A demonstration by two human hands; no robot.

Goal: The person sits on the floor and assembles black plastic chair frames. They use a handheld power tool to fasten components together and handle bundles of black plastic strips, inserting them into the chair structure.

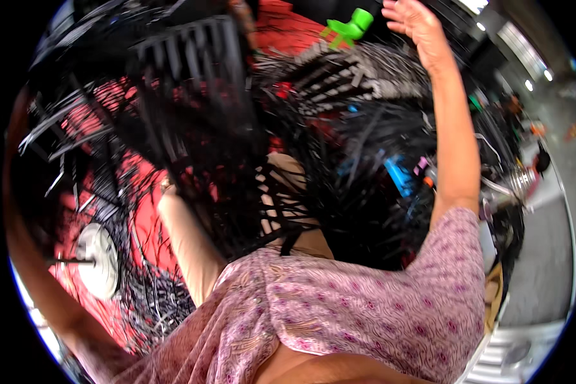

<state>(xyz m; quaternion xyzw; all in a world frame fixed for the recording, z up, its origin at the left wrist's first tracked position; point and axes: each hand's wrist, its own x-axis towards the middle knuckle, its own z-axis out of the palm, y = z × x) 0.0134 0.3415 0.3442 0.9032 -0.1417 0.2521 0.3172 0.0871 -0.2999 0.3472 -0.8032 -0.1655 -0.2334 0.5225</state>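
My right hand [415, 24] is raised at the top right, its fingers stretched out and nothing seen in them. My left arm runs up along the left rim, where its hand is lost in dark and blur. Between my arms, over my legs, lies a woven piece of black flat strips [205, 109], blurred by motion. Its loose ends hang across my lap and knees. Nearest my right hand is a small bright green plastic seat [350, 29]. Below that hand lies a lattice of pale grey strips [358, 73].
A red floor covering [150, 230] lies under heaps of loose black strips. A white round base with a pole [99, 261] stands at the lower left. Beside my right forearm is a blue object [398, 176]. Grey floor [544, 249] stretches along the right.
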